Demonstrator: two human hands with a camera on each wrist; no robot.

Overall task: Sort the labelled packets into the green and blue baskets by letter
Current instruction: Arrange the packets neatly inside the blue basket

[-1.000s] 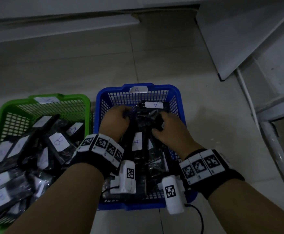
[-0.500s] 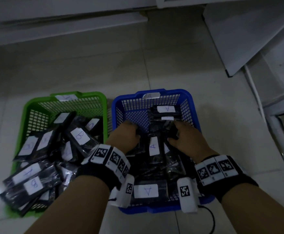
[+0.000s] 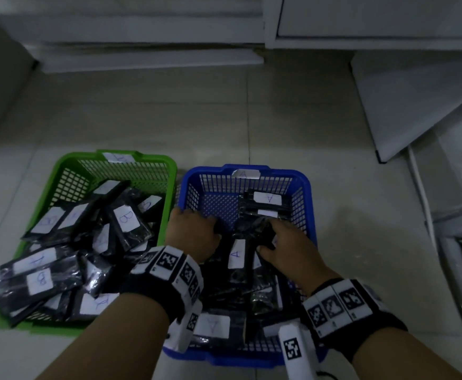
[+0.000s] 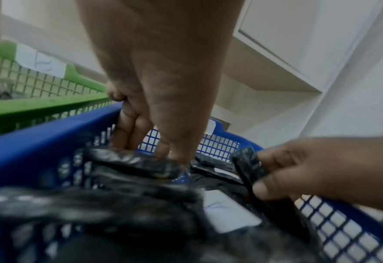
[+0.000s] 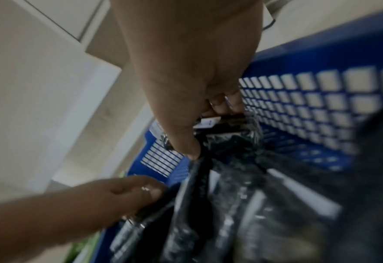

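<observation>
Both hands are down inside the blue basket, which carries an A tag and holds several black packets with white A labels. My left hand grips the end of a black packet near the basket's left wall. My right hand pinches another black packet between thumb and fingers at the middle of the pile. An upright packet labelled A stands between the two hands. The green basket on the left is heaped with black packets, most labelled B.
Both baskets sit side by side on a pale tiled floor. White cabinets stand behind, and a white panel leans at the right. Several packets spill over the green basket's front left corner.
The view has drifted so the baskets sit lower and further right in frame. Both hands have drawn back from the far end of the blue basket toward its middle, still holding packets.
</observation>
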